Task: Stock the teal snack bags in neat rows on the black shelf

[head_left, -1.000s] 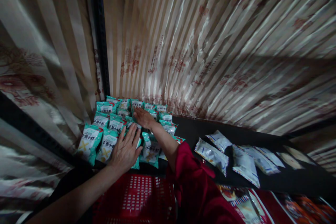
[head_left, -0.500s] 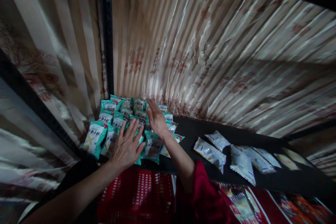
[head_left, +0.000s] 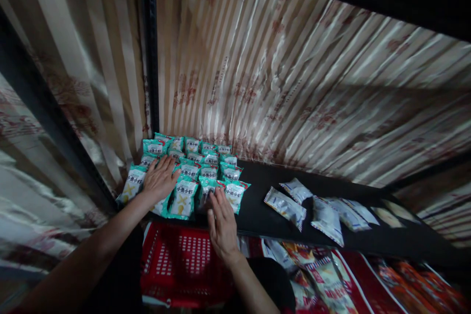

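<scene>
Rows of teal-and-white snack bags (head_left: pixel 183 197) lie on the left end of a black shelf (head_left: pixel 253 196), against the curtain. My left hand (head_left: pixel 161 176) rests flat on the bags at the left side, fingers stretched out and close together. It covers parts of several bags. My right hand (head_left: pixel 223 225) is at the front edge of the rows, its fingers extended over the lower part of a front bag (head_left: pixel 206 191). Beside that one, a bag (head_left: pixel 235 195) forms the right front corner. Neither hand grips anything.
White-and-blue packets (head_left: pixel 287 206) lie loosely further right on the shelf. Below its front edge is a red plastic basket (head_left: pixel 184 255), with other snack packets (head_left: pixel 327 279) to the right. A dark metal post (head_left: pixel 151 59) and striped curtain (head_left: pixel 239 59) stand behind.
My left hand has moved left and slightly up over the bags. My right hand has come back from the rear rows to the front edge. The camera view has shifted slightly.
</scene>
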### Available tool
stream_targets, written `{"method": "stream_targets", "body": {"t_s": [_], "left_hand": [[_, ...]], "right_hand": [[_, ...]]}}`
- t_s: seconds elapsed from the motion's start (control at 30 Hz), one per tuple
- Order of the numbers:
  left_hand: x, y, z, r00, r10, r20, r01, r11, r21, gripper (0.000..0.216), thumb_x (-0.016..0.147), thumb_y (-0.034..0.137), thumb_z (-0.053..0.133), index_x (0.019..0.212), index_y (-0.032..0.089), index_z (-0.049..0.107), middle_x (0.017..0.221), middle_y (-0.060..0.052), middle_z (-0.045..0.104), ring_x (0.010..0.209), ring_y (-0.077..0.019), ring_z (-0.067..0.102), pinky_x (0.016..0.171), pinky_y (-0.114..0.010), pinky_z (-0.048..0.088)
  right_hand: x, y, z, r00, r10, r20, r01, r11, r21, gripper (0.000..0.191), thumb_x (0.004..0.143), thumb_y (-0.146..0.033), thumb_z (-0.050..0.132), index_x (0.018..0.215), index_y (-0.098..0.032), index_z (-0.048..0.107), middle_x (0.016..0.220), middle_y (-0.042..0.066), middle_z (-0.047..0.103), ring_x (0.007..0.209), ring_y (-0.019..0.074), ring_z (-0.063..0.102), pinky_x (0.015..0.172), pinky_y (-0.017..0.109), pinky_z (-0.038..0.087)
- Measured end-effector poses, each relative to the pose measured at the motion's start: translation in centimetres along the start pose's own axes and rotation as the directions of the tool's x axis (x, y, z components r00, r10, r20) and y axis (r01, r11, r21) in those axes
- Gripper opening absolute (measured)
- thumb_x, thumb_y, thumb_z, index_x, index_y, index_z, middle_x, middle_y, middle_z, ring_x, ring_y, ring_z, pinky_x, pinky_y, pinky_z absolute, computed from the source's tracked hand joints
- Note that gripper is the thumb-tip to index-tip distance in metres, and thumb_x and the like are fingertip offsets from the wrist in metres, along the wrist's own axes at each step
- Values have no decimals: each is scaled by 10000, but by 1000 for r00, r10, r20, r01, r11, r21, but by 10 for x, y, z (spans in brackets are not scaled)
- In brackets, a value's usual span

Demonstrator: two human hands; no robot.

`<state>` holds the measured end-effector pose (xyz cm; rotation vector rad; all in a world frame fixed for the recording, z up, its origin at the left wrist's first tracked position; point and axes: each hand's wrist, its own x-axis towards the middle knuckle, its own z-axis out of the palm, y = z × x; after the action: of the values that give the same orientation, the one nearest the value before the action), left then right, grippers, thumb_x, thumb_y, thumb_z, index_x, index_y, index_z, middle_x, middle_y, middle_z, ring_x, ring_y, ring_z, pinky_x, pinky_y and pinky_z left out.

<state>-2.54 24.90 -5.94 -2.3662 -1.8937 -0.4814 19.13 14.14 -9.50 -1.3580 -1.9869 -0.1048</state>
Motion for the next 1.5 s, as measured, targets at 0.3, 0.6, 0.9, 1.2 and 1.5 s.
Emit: {"method": "stream_targets", "body": {"t_s": [0.3,0.6,0.9,1.2,1.5], "left_hand": [[-4,2,6,960,174,-218,-187,981,-41,522,922,373,289,1350,115,438,1428,-112,405,1368,-238,283,1135,-455,170],[-6,0,13,958,143,-250,-156,987,-32,555,927,386,272,1355,64,417,1423,-148,400,1366,-245,286,1136,-457,152],[-8,-5,19,957,137,-255,-148,989,-24,538,932,380,266,1299,54,487,1376,-155,464,1338,-255,341,1130,-455,176],[-6,-10,18,959,154,-237,-172,983,-58,491,927,378,292,1211,98,579,1297,-149,550,1324,-266,366,1123,-494,177],[-27,8,-3,886,153,-438,-209,975,-82,488,909,303,374,1354,105,418,1485,-150,294,1411,-260,124,1121,-491,201]], "right_hand": [[-11,-3,32,996,5,-84,-18,989,-147,494,887,-111,425,1378,-151,386,1509,165,228,1410,307,126,1036,533,346],[-16,-2,46,994,70,-88,-82,986,-145,533,893,-132,442,1411,-175,326,1550,136,19,1410,351,32,1022,571,351],[-22,-5,52,995,54,-83,-67,984,-163,632,903,-157,441,1464,-242,165,1553,119,20,1407,365,21,1004,583,362],[-29,-12,50,996,43,-73,-58,973,-223,608,896,-190,478,1449,-256,233,1553,115,36,1403,370,68,998,566,366],[-31,-21,50,996,69,-51,-77,981,-179,570,896,-202,469,1434,-210,280,1552,132,5,1408,355,68,1014,537,370]]}}
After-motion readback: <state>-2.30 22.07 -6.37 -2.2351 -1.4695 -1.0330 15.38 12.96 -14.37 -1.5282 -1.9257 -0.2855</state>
